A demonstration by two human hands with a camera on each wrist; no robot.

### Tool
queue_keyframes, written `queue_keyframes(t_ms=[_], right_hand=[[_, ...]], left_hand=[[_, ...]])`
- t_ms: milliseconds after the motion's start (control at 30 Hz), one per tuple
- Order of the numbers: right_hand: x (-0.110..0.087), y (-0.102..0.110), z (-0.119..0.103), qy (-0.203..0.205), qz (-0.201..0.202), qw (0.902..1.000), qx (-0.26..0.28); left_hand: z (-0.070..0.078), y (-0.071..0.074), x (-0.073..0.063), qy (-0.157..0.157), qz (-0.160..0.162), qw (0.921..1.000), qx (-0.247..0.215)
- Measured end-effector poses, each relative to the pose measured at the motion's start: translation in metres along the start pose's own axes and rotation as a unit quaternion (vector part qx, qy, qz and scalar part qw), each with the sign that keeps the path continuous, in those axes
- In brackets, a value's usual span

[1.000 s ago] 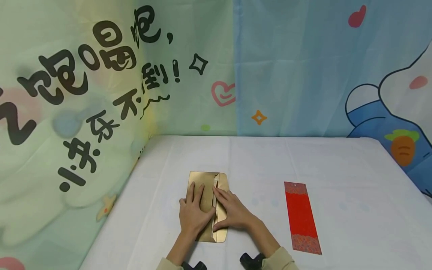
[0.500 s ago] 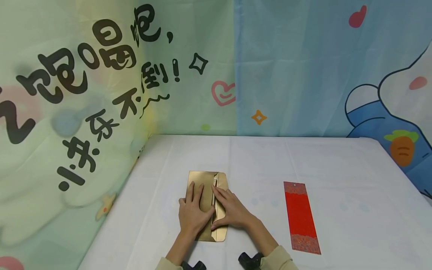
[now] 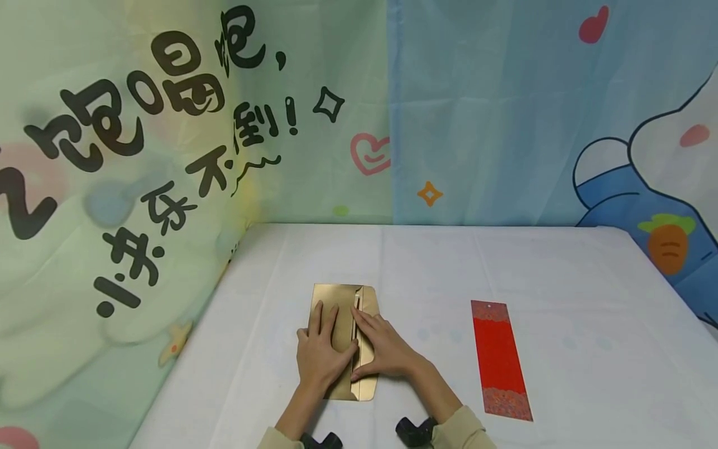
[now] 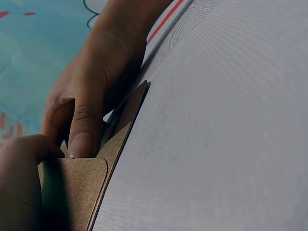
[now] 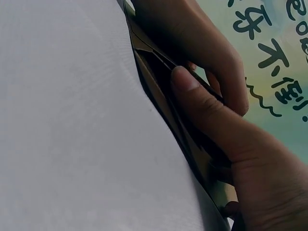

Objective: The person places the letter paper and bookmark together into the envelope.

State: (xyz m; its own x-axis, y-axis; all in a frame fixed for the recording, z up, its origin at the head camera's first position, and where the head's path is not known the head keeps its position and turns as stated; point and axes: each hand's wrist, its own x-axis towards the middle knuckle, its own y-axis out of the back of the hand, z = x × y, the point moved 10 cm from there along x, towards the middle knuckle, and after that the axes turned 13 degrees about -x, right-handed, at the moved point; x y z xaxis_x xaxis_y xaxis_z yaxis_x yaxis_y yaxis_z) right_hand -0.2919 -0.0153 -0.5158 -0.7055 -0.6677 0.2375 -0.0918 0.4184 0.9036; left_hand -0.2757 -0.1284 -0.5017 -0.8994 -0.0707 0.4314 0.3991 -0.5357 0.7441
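Note:
A gold envelope (image 3: 343,293) lies on the white tabletop, its flap (image 3: 370,305) opened out toward the right. My left hand (image 3: 323,358) rests on the envelope's body with the index and middle fingers stretched forward. Its thumb reaches to the edge of the mouth. The right hand (image 3: 389,352) lies over the flap, fingertips and thumb spread apart along the slit of the mouth. In the right wrist view, my right thumb (image 5: 211,106) touches the envelope's edge, where a dark gap shows. What lies inside is hidden.
A flat red card strip (image 3: 501,362) with patterned ends lies to the right on the white tablecloth (image 3: 426,268). Printed curtains (image 3: 477,112) stand behind and at the left. Black wrist mounts (image 3: 415,431) sit by the sleeves.
Both hands hold their places on the envelope, with barely any movement. The whole view shifts slightly; the envelope and the red strip stay put on the table.

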Motion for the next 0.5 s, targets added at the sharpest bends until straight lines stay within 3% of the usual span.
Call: queue_keyframes(t_ms=[500], right_hand=[[0.0034,-0.0011,-0.0017,0.008,0.004,0.9999,-0.003]], left_hand=[[0.0002,-0.0006,-0.0001,-0.009,-0.002,0.9998,0.016]])
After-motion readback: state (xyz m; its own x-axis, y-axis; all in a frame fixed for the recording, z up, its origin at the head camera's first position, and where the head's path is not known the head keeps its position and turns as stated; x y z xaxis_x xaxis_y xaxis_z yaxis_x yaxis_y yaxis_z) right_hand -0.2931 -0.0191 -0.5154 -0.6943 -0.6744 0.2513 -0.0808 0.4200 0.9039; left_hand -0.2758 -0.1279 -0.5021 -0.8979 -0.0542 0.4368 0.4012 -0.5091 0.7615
